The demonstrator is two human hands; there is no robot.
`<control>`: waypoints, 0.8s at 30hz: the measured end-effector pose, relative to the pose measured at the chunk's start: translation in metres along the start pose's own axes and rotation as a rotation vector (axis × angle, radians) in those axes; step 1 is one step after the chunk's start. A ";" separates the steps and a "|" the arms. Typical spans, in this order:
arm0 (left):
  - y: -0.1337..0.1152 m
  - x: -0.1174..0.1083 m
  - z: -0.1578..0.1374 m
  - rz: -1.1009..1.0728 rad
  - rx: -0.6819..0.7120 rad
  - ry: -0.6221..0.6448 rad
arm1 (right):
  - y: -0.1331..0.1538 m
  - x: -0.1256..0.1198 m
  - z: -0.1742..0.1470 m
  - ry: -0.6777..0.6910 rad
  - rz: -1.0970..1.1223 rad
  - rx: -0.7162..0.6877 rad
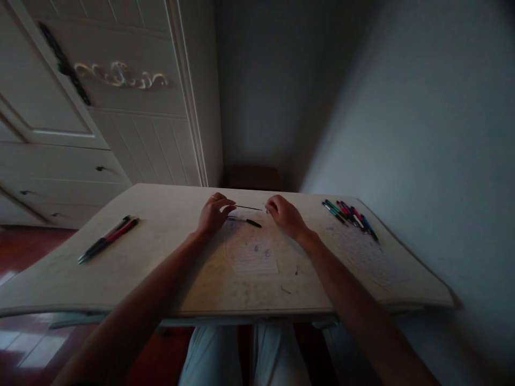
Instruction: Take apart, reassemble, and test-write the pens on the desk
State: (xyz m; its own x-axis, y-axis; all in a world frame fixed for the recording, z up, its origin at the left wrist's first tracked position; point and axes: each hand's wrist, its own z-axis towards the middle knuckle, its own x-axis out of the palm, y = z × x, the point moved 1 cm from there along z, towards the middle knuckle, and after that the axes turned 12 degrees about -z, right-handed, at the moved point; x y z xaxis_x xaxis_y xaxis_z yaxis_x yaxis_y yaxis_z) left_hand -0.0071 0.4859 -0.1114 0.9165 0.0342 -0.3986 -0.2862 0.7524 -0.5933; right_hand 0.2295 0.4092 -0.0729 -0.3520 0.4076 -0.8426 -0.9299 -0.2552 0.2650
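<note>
My left hand (214, 215), with a ring on one finger, pinches a thin dark pen refill (249, 207) that points right across the middle of the table. My right hand (285, 214) is closed in a pinch just beyond the refill's tip. A tiny piece shows at its fingertips, too small to name. Below the refill, a pen part with a black end (253, 223) lies near a scribbled sheet of paper (255, 260), its left end close to my left fingers.
Two pens (108, 240) lie on the left of the table (161, 214). At the right are several coloured pens (350, 214) and another scribbled paper (364, 254). Small bits (285, 290) lie near the front edge. A white cabinet (153, 134) stands left, a wall (422, 134) right.
</note>
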 end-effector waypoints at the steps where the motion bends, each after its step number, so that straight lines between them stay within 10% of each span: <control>1: 0.000 0.000 0.000 -0.004 -0.005 -0.001 | -0.004 -0.002 0.001 -0.006 0.013 0.044; 24: -0.003 0.003 0.001 -0.038 -0.013 0.007 | -0.017 0.009 0.000 0.017 0.082 -0.081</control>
State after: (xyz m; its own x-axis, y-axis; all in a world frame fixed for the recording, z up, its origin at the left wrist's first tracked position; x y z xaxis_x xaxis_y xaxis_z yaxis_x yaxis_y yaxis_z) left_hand -0.0038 0.4843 -0.1103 0.9247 0.0006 -0.3807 -0.2546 0.7443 -0.6174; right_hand 0.2425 0.4172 -0.0852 -0.4241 0.3676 -0.8277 -0.8861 -0.3573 0.2953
